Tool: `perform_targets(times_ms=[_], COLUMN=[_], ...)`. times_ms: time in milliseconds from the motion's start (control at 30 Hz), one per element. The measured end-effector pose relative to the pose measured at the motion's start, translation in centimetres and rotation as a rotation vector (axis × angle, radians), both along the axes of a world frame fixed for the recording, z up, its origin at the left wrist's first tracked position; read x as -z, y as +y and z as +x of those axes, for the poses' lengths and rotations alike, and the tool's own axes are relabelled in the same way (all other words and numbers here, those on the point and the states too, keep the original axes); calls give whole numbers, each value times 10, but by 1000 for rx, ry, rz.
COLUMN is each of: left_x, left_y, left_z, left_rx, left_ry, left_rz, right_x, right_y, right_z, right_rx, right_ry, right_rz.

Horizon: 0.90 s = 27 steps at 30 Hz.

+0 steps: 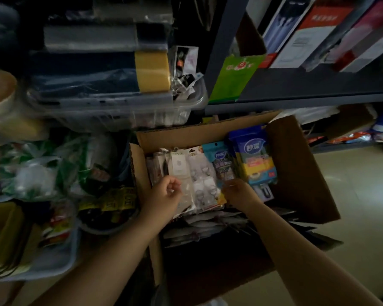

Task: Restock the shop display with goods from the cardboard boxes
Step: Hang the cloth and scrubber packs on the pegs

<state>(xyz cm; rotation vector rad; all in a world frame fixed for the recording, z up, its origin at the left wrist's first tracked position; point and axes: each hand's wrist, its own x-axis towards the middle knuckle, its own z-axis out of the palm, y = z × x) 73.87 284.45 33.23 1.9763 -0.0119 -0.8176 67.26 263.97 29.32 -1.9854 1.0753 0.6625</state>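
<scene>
Above and to the right of the cardboard box (296, 173), a dark metal shelf unit (296, 89) carries upright boxed goods (307, 32), with a green packet (232, 78) leaning at its near left corner. The cardboard box itself stands open on the pale floor (363, 195), its right flap tilted outward. To the left of the box, a clear plastic bin (119, 107) holds dark folded stock and a yellow block (152, 71). Below that bin, still left of the box, lies a heap of green and white plastic bags (42, 168), and nearer the camera a tray with yellow-labelled packs (111, 199).

Inside the box, at its far right, a blue pack of sponges (254, 155) stands upright. Just left of it is a smaller blue-headed packet (222, 166). Left of that, in the middle of the box, are white cards of hooks (201, 180), standing in a row with more carded items behind them toward the box's left wall. At the near end of the box, flat grey packets (208, 221) lie stacked in shadow.

The left hand (164, 193) reaches into the left part of the box, fingers curled, thumb and forefinger pinching the edge of a white hook card. The right hand (239, 193) is in the box at the foot of the smaller blue-headed packet, fingers bent down onto the goods; whether it actually grips anything cannot be told, as the fingertips are hidden and blurred.
</scene>
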Motion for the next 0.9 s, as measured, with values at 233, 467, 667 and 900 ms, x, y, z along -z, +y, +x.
perform_targets(times_ms=[233, 467, 667, 900], left_x=[13, 25, 36, 40], left_y=[-12, -24, -25, -26], left_z=[4, 10, 7, -6], left_rx=[25, 69, 43, 48], left_ry=[61, 64, 97, 110], left_rz=[5, 32, 41, 71], right_x=[2, 11, 47, 89], right_y=[-16, -78, -121, -147], right_z=[-8, -4, 10, 0], right_rx=[-14, 141, 217, 253], right_ry=[0, -89, 64, 180], right_rz=[-108, -431, -278, -120])
